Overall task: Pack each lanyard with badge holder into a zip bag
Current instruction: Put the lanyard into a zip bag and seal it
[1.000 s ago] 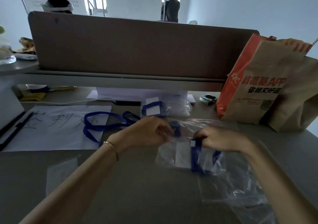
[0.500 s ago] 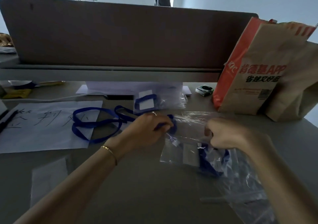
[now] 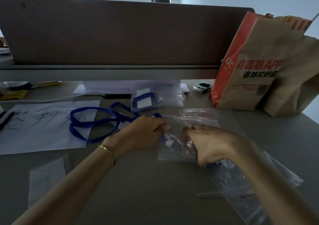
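A: Grey counter point(image 3: 141, 181) with a brown partition point(image 3: 120, 33) along the back, and a paper bag point(image 3: 255, 66) standing at the right.

B: And the hands?

A: Both low in the middle, close together. The left hand point(image 3: 145, 135) is closed, fingers pinched on one end of a zip bag point(image 3: 174, 148). A bit of blue strap shows at its fingertips.

B: The right?

A: The right hand point(image 3: 212, 145) is curled into a loose fist over the other end of the same bag, pressing down on it. I cannot tell just what its fingers grip.

B: So the bag lies between them?

A: Yes, flat on the counter, spanning from one hand to the other. A white card shows through the plastic.

B: Other lanyards?

A: A loose lanyard point(image 3: 93, 124) coils to the left of the left hand, partly on a sheet point(image 3: 43, 131) with handwriting. A packed bag point(image 3: 151, 100) sits farther back. More empty bags point(image 3: 245, 186) lie under the right forearm.
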A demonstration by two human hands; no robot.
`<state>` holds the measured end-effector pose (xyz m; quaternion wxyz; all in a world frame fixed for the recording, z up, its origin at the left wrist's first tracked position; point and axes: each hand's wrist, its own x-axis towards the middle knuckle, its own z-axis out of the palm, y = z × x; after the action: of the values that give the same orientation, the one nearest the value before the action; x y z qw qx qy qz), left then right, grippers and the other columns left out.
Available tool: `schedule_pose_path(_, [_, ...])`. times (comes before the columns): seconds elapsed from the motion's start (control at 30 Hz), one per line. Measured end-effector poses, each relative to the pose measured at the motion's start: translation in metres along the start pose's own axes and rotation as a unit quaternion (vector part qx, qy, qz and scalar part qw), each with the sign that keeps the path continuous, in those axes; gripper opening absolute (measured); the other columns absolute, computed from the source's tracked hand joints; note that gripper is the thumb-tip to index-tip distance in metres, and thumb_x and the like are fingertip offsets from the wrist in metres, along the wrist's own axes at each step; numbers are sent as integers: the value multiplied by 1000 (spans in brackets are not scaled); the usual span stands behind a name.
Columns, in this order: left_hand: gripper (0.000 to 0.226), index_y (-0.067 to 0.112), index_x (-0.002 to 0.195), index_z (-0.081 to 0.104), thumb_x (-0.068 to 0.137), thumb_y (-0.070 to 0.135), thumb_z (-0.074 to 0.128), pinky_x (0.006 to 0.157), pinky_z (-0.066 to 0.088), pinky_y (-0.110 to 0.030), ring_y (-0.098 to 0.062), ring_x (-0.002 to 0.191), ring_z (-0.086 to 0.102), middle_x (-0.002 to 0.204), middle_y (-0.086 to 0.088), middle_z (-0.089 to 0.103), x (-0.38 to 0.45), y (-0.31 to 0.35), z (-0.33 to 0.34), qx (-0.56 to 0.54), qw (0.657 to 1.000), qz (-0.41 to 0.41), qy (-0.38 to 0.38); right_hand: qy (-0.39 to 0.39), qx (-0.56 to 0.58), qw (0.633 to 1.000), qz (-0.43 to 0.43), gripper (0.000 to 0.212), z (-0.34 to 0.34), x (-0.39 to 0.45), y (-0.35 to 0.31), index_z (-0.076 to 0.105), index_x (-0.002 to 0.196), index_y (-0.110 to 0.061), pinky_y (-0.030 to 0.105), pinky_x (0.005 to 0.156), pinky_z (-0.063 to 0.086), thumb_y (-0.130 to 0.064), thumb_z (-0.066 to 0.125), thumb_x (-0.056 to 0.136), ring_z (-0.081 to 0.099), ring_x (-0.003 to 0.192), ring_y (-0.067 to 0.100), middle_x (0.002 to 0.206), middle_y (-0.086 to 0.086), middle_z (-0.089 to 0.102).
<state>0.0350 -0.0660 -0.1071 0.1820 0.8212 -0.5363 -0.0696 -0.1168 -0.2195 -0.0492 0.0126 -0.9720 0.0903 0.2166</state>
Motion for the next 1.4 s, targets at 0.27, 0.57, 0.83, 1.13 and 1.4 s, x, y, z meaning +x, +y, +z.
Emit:
schedule_pose_path(0.27, [32,23,83,64,105,25,41,73,48,-27,-9,76,62,85,5,67,1,-8,-11,-45,998,-31,0,40,228,971,-63,23,-18,-5,28,65,109,-30,32,83,55,-22,62,87,68,90,7,99,-9,73])
schedule_pose_path(0.57, [22,24,109,60,98,9,47,74,57,-28,-4,79,63,96,9,62,0,-8,-6,-56,997,-9,57,246,168,954,37,30,21,44,59,71,112,-35,33,83,56,-30,74,82,68,92,7,100,-15,75])
schedule_pose_path(0.83, [65,33,145,32,90,27,65,84,51,-27,-15,111,58,133,3,51,-1,4,9,3,992,-17,124,264,203,943,10,37,25,43,53,71,113,-34,23,75,51,-19,77,79,67,88,8,93,-12,73])
schedule_pose_path(1.13, [112,32,156,10,73,38,84,99,49,-32,-10,117,54,140,6,48,4,13,8,-172,978,-41,111,236,407,881,-44,62,11,39,56,71,118,-21,26,65,55,18,73,70,63,71,11,79,-1,63])
schedule_pose_path(1.4, [12,8,99,74,88,6,69,80,57,-26,-17,92,73,95,-5,77,-3,26,-14,-445,882,6,153,252,484,830,-119,53,-7,23,49,75,108,-25,24,70,54,12,79,71,65,76,11,85,-1,64])
